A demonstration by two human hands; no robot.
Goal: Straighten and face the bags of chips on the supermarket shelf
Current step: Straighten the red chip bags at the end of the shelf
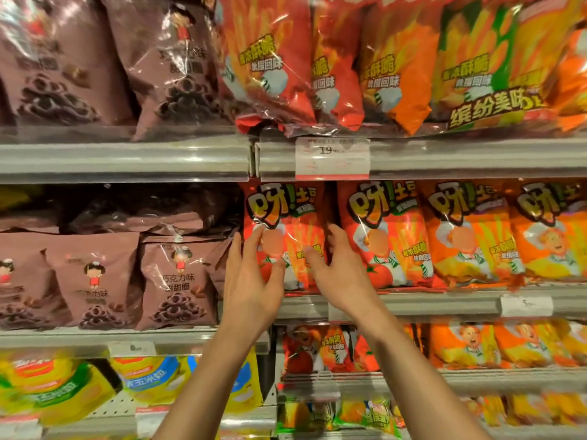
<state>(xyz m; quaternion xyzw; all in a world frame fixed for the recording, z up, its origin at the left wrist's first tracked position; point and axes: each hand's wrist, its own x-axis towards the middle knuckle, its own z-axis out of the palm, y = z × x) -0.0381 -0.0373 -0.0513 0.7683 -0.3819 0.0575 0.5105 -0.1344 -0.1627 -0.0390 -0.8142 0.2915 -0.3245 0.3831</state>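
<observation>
A red-orange chip bag [292, 223] stands upright at the left end of the middle shelf's orange row. My left hand [251, 281] rests on its left side, fingers spread over the bag's front. My right hand [336, 274] holds its right edge, with fingers curled into the gap between this bag and the neighbouring red bag [378, 236]. More orange bags [470, 236] of the same brand stand in line to the right, faces forward.
Brown chocolate-ring snack bags [178, 281] fill the shelf to the left, some lying flat behind. Large red and orange multipacks [349, 68] overhang the shelf above. A price tag [332, 158] hangs on the upper shelf rail [476, 154]. Smaller bags fill the lower shelves.
</observation>
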